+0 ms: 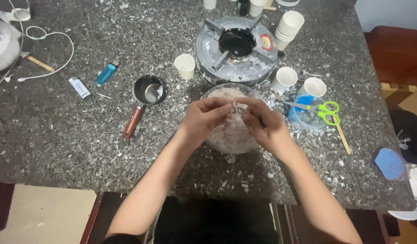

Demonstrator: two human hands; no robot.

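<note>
Both hands over glass bowl (217,140) of pale wax flakes, centre of speckled table (59,135). Left hand (204,119) and right hand (262,124) each pinch, grip nearly closed, a small white wax chunk (239,107) between fingertips. Small saucepan (147,90) left of bowl, burner (237,47) behind, scissors (323,112) right.

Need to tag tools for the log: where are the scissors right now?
In the head view, the green-handled scissors lie on a blue container to the right of the glass bowl, just below two white paper cups, beyond the right hand.
</note>
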